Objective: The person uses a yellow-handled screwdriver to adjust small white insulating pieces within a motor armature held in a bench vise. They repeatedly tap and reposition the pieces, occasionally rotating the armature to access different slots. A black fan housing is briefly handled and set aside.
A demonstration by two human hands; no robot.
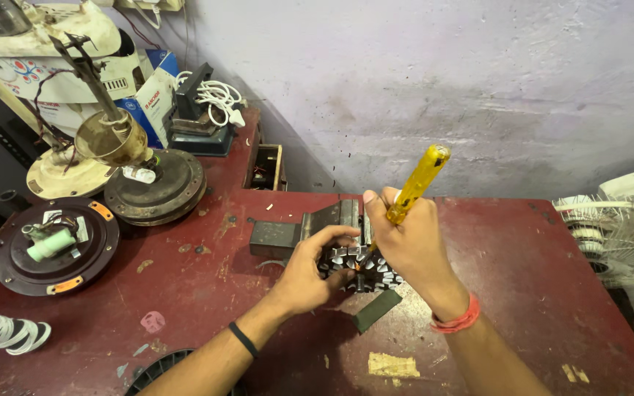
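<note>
Plainly, the nearest hazard is how close the two hands work. On the red worktop [185,323], the left hand [310,275] is curled around the near-left edge of a slotted round motor stator [357,264], fingers half closed and pressing on its top to steady it. It lies flat, about mid-worktop, just in front of a small grey bench vise [310,227]. The right hand [409,238] is closed in a full fist on a yellow-handled screwdriver [416,183], held steeply, with its tip down among the slots near the stator's centre; the tip itself is too small to see clearly.

If the tip jumps out of a slot under pressure, I judge it would travel toward the left fingers, which sit just beside it. The stator appears held only by that left hand, not clamped, so a hard pry could make it skid or tip. A dark flat strip [376,309] lies touching the stator's near edge and could slide underfoot of the work.

Further left, a dark round motor cover [56,246] with a pale green capacitor and a ceiling-fan motor housing [155,187] crowd the worktop; a jerk of the elbow could knock them. To the right, a white fan guard [614,235] rests at the edge.
</note>
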